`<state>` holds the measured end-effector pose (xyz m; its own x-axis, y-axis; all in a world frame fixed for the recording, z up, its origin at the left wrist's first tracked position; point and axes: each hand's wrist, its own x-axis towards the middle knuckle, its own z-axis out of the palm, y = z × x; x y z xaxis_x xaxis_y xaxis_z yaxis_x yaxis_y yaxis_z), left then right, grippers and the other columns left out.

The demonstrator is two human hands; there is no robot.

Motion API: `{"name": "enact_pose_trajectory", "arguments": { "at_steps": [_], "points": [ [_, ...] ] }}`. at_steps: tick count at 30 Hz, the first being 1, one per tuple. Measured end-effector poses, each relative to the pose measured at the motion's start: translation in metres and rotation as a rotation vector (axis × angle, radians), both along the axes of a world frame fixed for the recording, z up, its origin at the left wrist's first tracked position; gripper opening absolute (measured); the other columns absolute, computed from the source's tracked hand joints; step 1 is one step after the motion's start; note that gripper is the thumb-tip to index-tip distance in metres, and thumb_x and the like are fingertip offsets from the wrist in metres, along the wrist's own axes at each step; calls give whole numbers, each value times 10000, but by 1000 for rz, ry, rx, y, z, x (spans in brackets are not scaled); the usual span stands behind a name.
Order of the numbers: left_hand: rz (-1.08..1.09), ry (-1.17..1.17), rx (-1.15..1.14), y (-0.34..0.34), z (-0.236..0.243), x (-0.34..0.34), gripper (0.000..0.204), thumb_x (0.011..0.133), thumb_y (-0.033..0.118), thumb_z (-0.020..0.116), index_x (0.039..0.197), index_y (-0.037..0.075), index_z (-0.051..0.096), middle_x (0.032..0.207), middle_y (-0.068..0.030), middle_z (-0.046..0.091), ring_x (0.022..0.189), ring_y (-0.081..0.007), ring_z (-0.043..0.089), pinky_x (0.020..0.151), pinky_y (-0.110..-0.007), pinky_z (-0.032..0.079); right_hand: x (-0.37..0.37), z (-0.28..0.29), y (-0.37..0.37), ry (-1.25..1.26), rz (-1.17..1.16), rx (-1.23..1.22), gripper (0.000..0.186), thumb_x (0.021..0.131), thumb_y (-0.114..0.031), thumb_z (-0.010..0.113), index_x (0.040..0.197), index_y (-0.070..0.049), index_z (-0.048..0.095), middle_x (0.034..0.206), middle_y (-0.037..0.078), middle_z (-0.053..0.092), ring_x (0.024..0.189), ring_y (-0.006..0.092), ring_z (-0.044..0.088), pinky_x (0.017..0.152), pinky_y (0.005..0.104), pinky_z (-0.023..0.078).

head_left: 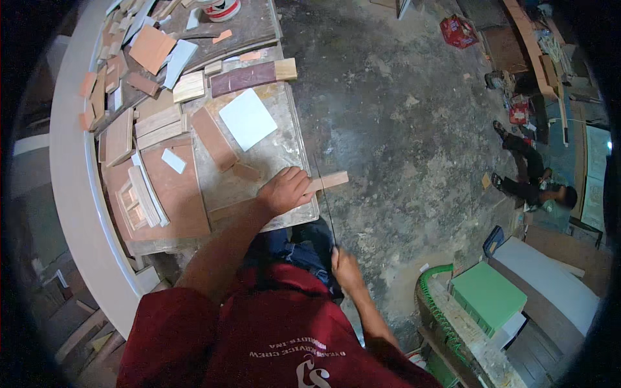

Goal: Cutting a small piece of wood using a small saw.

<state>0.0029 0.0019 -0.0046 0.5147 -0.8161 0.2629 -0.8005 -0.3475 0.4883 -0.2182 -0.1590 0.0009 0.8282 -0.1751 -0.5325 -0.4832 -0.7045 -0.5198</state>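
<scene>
My left hand (284,191) is closed over a narrow wooden strip (335,180), pressing it down at the right edge of the worktable (284,123). One end of the strip sticks out past that edge; the rest runs left beneath my hand and wrist. In my right hand (348,268) is the handle of a handsaw, gripped low beside my leg. The saw's thin blade (328,210) stretches up from the fist and crosses the strip just right of my left fingers. How deep it sits in the wood cannot be made out.
A white square panel (248,119), a brown board (215,138) and a small wooden frame (136,204) lie on the table among several offcuts. A bucket (221,9) stands at the far end. Across the concrete floor, a person (543,174) sits at right. A green box (488,294) is nearer.
</scene>
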Motion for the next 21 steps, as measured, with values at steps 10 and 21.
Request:
{"name": "enact_pose_trajectory", "arguments": {
  "at_steps": [10, 21],
  "points": [
    [12, -35, 93, 2, -4, 2, 309, 722, 246, 673, 909, 16, 584, 848, -88, 529, 854, -238, 524, 802, -335, 439, -31, -11, -7, 90, 15, -26, 345, 951, -317, 412, 1016, 4, 520, 740, 287, 599, 712, 493, 572, 679, 574, 450],
    [158, 174, -164, -7, 27, 9, 254, 782, 188, 679, 936, 5, 592, 865, -140, 562, 814, -314, 564, 725, -373, 480, -57, 47, -41, -21, -97, -164, 293, 914, -318, 489, 846, -35, 519, 654, 229, 594, 619, 437, 580, 568, 520, 443]
  ]
}}
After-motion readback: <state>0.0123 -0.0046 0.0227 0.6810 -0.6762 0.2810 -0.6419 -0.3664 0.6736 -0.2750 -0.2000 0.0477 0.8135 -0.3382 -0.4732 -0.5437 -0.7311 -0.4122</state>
